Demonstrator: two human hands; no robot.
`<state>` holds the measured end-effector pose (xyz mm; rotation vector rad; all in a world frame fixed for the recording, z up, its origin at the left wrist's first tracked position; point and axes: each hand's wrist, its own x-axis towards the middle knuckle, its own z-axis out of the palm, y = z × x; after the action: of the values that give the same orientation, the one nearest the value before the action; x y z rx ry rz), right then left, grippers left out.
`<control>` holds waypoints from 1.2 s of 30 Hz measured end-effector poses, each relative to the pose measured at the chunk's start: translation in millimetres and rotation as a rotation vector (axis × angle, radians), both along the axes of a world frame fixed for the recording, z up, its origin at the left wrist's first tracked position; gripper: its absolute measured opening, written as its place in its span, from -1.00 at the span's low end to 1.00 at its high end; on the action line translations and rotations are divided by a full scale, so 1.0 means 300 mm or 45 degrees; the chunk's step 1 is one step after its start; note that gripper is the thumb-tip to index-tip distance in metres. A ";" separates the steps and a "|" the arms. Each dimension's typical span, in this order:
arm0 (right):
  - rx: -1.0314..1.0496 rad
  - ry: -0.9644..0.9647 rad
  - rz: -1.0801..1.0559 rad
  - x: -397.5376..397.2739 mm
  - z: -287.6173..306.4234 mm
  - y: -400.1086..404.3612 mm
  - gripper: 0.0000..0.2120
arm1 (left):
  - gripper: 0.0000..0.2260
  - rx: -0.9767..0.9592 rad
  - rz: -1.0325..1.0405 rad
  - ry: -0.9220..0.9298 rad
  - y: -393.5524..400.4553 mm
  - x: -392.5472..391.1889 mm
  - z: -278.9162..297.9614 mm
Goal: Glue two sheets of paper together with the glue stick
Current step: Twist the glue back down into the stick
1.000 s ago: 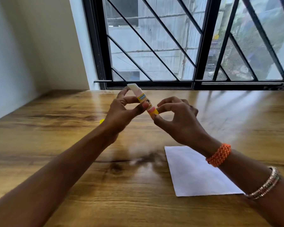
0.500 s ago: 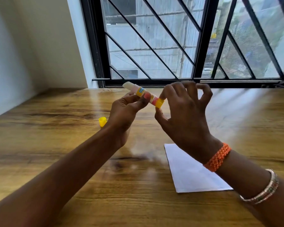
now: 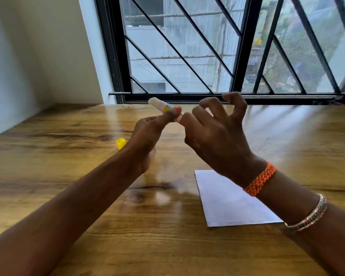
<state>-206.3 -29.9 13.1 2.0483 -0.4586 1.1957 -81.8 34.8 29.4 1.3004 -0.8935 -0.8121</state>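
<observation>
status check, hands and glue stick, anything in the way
Left hand grips glue stick, uncapped, held above table. Right hand pinches its base end. Yellow cap on table beside left wrist. White paper flat under right wrist, nothing on it.

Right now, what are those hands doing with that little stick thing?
A person is getting a small glue stick with a yellow and red label ready. The left hand holds its barrel up over the wooden table, and the right hand pinches its bottom end, probably twisting it. The white glue tip is bare; the small yellow cap lies on the table. A white sheet of paper waits flat below, untouched.
</observation>
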 end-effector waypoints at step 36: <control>1.468 -0.517 0.740 0.018 0.000 0.063 -0.81 | -0.86 -0.086 -0.146 -0.047 0.008 0.040 -0.005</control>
<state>-201.0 -11.0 13.1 3.0309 -0.9420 2.0137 -69.9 37.1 28.0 1.2170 -1.0238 -0.8422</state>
